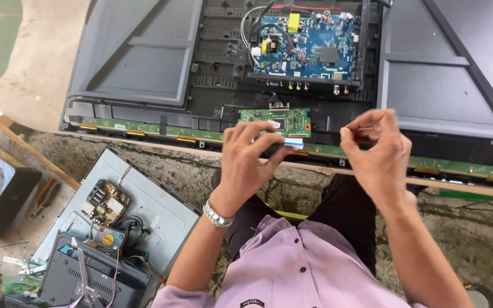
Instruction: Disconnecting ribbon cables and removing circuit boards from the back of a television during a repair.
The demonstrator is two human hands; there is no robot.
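Two hands work at the near edge of an opened TV (144, 63), back cover off, lying face down on the bench. My left hand (246, 157) sits over the small green board (275, 121) at the panel's bottom centre; fingers curled, tips pressing down on a white flat cable (294, 142) just below the board's lower-right corner. Grip is partial: fingers bent, not a full fist. My right hand (375, 148) is just right of the board, approx. level w/ the left. Thumb and forefinger tips are pinched together; a small brownish item may sit between them, too small to ID. Other fingers loosely curled.

Above the green board, the blue main board (306, 43) sits in the chassis centre, w/ wires looped off its left side. A green strip (144, 130) w/ gold tabs runs along the panel's lower edge, left and right of my hands.

Lower left: a 2nd panel (155, 205) lies on the floor, carrying a small power board (105, 201) and a yellow-dial meter (107, 238). Pliers (44, 197) w/ orange grips lie further left. A watch (217, 215) is on my left wrist.
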